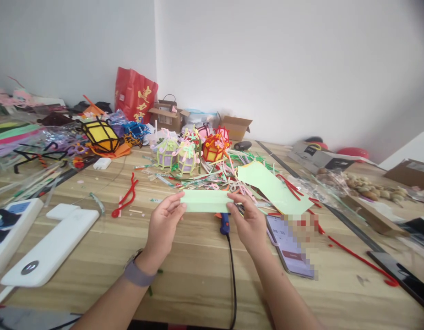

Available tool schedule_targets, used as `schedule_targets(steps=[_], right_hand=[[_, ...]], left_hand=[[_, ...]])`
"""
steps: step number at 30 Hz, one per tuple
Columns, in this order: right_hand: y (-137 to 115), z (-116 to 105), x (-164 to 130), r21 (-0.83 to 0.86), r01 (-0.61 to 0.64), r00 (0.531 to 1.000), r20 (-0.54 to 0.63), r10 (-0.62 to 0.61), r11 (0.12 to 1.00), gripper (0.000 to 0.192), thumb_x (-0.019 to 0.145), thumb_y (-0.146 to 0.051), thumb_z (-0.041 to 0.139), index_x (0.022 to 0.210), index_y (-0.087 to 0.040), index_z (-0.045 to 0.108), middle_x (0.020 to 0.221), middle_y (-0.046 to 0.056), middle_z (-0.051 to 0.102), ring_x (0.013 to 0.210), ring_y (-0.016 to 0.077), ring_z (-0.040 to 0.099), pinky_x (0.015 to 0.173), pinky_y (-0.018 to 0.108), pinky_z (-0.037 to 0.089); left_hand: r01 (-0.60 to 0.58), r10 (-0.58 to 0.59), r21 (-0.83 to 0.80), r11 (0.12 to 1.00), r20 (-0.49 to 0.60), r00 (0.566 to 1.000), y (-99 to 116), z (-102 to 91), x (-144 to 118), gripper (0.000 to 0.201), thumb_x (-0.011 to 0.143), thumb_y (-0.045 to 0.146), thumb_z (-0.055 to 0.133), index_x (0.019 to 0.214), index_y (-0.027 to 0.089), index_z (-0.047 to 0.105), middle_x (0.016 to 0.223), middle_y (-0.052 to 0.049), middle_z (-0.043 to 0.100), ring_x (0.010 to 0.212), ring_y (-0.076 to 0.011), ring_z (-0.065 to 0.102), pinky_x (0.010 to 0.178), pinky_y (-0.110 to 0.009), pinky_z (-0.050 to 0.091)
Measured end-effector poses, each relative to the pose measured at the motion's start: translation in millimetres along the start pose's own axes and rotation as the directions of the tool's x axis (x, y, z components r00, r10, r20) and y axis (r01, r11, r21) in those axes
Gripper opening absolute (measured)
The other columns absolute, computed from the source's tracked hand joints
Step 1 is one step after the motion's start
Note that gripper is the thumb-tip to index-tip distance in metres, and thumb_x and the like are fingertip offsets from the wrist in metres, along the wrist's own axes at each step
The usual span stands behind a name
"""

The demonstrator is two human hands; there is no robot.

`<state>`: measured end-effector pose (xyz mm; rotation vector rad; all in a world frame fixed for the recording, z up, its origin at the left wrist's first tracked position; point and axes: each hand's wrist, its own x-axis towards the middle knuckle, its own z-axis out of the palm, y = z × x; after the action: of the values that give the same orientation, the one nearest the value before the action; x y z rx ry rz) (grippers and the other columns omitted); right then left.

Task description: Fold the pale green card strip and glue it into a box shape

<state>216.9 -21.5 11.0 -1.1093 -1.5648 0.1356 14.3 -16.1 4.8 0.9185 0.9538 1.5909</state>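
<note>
A strip of light green paper (207,201) with a crease along its length is held up level above the table. My left hand (167,222) pinches its left end between thumb and fingers. At the right end, my right hand (247,220) grips it the same way. Just behind and below the strip lies a blue hot-glue gun (225,224), partly hidden, its black cord running toward me. Larger sheets of green paper (272,185) rest beyond my right hand. Several small lanterns made of pipe cleaners (187,156) stand past the strip.
A phone (290,247) lies right of my right arm, near red pipe cleaners (359,259). At left are a white power bank (52,247), a power strip (18,231) and a twisted red pipe cleaner (126,197). Cardboard boxes (236,127) and a red bag (134,94) stand by the wall.
</note>
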Motion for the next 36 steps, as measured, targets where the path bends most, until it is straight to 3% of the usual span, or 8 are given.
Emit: schedule_targets(steps=[6,14,18,20,23,26,28,36], right_hand=[[0.4,-0.7,0.9,0.016,0.007,0.999,0.036,-0.007,1.000,0.017,0.088,-0.030,0.060,0.101,-0.025,0.068,0.094,0.005,0.071,0.090,0.0205,0.065,0.081,0.038,0.051],[-1.1,-1.1,2.3,0.045,0.062,0.996,0.059,-0.065,0.997,0.015,0.089,-0.027,0.059,0.099,-0.026,0.070,0.089,0.004,0.070,0.085,0.0195,0.064,0.078,0.037,0.051],[-2.7,-2.5,3.9,0.049,0.103,0.993,0.050,-0.106,0.993,0.014,0.089,-0.025,0.058,0.096,-0.027,0.070,0.088,0.004,0.069,0.085,0.0196,0.064,0.078,0.038,0.051],[-2.0,-3.4,5.2,0.058,0.136,0.989,0.052,-0.139,0.989,0.013,0.088,-0.023,0.059,0.093,-0.027,0.070,0.085,0.003,0.068,0.083,0.0194,0.063,0.079,0.038,0.051],[0.8,-4.7,7.0,0.071,0.175,0.981,0.072,-0.180,0.982,0.012,0.087,-0.021,0.061,0.090,-0.027,0.071,0.082,0.002,0.068,0.084,0.0196,0.063,0.080,0.039,0.050],[3.2,-5.8,8.1,0.066,0.190,0.975,0.108,-0.196,0.980,0.011,0.086,-0.021,0.061,0.088,-0.027,0.071,0.081,0.002,0.069,0.083,0.0200,0.063,0.081,0.040,0.049],[3.4,-6.0,8.2,0.061,0.189,0.972,0.129,-0.195,0.980,0.011,0.086,-0.022,0.061,0.086,-0.026,0.071,0.080,0.002,0.069,0.082,0.0196,0.063,0.079,0.039,0.049],[4.0,-0.5,4.6,0.067,0.071,0.991,0.106,-0.078,0.995,0.015,0.086,-0.025,0.063,0.098,-0.026,0.071,0.091,0.003,0.072,0.085,0.0188,0.065,0.078,0.034,0.051]], left_hand=[[-0.013,0.012,0.025,1.000,0.045,0.999,-1.0,-2.3,-0.9,0.040,0.067,0.024,0.077,0.107,0.019,0.071,0.067,0.002,0.064,0.059,-0.0099,0.051,0.052,-0.020,0.040],[0.020,-0.022,0.062,0.998,0.031,0.999,-1.6,-2.1,-2.2,0.034,0.063,0.023,0.080,0.096,0.019,0.076,0.063,0.002,0.063,0.057,-0.0111,0.051,0.055,-0.023,0.041],[0.038,-0.038,-0.014,0.999,0.039,0.999,0.0,-0.6,-2.2,0.047,0.063,0.024,0.080,0.108,0.020,0.071,0.076,-0.001,0.069,0.065,-0.0125,0.057,0.054,-0.021,0.042],[0.025,-0.024,-0.034,0.999,0.037,0.999,1.2,-0.3,-2.1,0.052,0.065,0.025,0.079,0.116,0.020,0.068,0.073,0.001,0.067,0.062,-0.0110,0.055,0.052,-0.020,0.040],[-0.006,0.007,-0.050,0.999,0.032,0.999,2.7,-0.2,-1.6,0.050,0.069,0.023,0.076,0.118,0.020,0.066,0.069,0.002,0.065,0.068,-0.0116,0.058,0.063,-0.020,0.045],[-0.012,0.014,-0.059,0.998,0.042,0.999,2.7,-0.4,-0.7,0.047,0.072,0.020,0.074,0.118,0.021,0.066,0.084,-0.002,0.071,0.082,-0.0143,0.064,0.077,-0.022,0.048],[-0.007,0.009,-0.058,0.998,0.045,0.999,2.1,-0.5,-0.1,0.047,0.072,0.019,0.073,0.118,0.020,0.066,0.089,-0.003,0.072,0.087,-0.0156,0.064,0.081,-0.024,0.048],[0.000,0.000,0.004,1.000,0.025,1.000,0.4,-0.5,0.2,0.045,0.070,0.020,0.073,0.114,0.019,0.068,0.077,0.000,0.069,0.076,-0.0140,0.062,0.074,-0.023,0.048]])
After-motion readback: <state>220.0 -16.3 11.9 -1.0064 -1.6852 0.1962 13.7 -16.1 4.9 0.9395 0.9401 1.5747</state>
